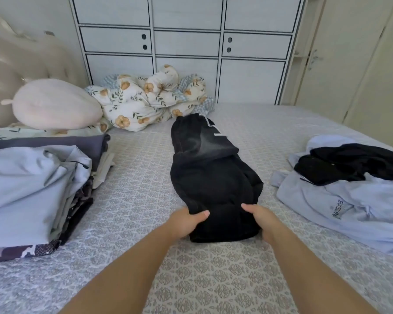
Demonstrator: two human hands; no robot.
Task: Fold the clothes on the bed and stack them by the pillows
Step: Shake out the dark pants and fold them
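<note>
Two hands clamp the near end of one black garment point(210, 177) lying lengthwise mid-bed point(134, 189): left hand point(187, 220) and right hand point(262, 219), thumbs on top. Left of the garment, one folded stack point(32, 184) beside one pink pillow point(55, 104). Right of it, one unfolded pile point(349, 184).

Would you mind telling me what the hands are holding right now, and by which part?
Both hands grip the black garment at its near end: the left hand at the near-left corner, the right hand at the near-right corner, thumbs on top.
</note>
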